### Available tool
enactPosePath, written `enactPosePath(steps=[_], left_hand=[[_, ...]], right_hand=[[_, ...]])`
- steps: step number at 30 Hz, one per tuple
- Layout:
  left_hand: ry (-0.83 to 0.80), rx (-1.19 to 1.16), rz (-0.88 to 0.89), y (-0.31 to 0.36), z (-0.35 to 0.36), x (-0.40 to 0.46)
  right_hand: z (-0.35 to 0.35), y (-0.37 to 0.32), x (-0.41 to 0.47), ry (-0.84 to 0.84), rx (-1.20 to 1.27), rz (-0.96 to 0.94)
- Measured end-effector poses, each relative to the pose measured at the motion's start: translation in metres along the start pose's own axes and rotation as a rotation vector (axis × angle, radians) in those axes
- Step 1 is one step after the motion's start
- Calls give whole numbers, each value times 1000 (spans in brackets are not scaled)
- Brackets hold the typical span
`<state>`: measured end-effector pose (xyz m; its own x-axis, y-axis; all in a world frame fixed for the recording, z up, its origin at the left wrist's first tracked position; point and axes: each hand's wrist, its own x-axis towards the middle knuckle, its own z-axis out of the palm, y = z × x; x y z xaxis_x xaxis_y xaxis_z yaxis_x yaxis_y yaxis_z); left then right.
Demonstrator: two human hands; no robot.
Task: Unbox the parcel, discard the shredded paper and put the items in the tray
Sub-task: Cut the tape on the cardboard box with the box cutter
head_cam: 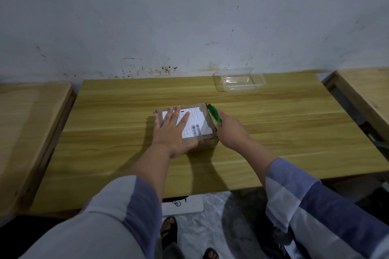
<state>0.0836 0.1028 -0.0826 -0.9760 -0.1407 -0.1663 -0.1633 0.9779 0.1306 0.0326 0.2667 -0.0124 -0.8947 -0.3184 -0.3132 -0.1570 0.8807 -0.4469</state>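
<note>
I am pinning the brown cardboard parcel (187, 126) mid-table with my flat, open left hand (172, 130), while my right hand (229, 130) is gripping the green utility knife (215, 114) at its right edge. Opening is just starting; slitting the seam shallowly likely comes next.

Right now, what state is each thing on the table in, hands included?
Cardboard parcel: closed, label up, lying flat.
Green utility knife: held against the parcel's right edge.
Clear plastic tray: empty, upright, near the wall.
Left hand: flat, pressing the parcel top.
Right hand: gripping the knife.
</note>
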Motion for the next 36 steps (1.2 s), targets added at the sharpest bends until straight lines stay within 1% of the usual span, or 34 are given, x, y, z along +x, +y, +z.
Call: enactPosePath(steps=[8,12,17,21,30,34,36], left_hand=[[0,20,-3,0,2,2],[12,29,-12,1,3,2],[23,23,-25,4,4,-1],[22,17,-34,5,4,-1],[22,33,-32,4,5,1],[17,8,-22,3,3,0],[-13,-24,-12,1,-1,0]], right_hand=[[-6,-11,7,0,-133,11],[-12,-6,-8,-18,-190,-31],[-14,0,-26,-26,-177,-49],[-11,5,-39,-49,-277,-64],[0,33,-59,-27,-124,1],[-5,44,-65,93,38,-19],[-6,46,-65,112,149,-9]])
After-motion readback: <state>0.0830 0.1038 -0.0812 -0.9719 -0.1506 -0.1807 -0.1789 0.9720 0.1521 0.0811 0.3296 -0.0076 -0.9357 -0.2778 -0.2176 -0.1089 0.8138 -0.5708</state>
